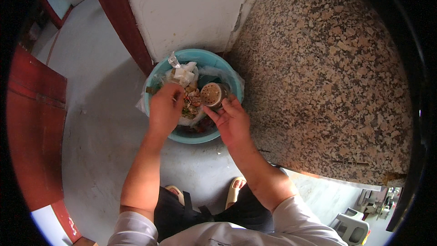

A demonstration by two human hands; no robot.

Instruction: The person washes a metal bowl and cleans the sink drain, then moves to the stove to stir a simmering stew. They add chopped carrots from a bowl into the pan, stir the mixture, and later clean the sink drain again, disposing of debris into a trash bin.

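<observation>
My right hand point(235, 121) grips a small round container point(212, 94) by its side, over a light-blue plastic bin point(201, 139). Its round end has a pale rim and a tan face with dark spots. My left hand point(166, 106) hovers above the left part of the bin with curled fingers; whether something small is pinched in them is hidden. Inside the bin, a clear plastic bag point(210, 71) lines the wall. Food scraps point(192, 104), crumpled white tissue point(185, 72) and a silvery wrapper point(173, 60) lie in it.
A speckled granite slab point(327, 75) rises or extends along the right. Behind the bin stand a white wall point(184, 13) and a dark red door frame point(119, 17). A red wooden door point(37, 126) is at left. A grey plastic stool point(353, 227) stands lower right.
</observation>
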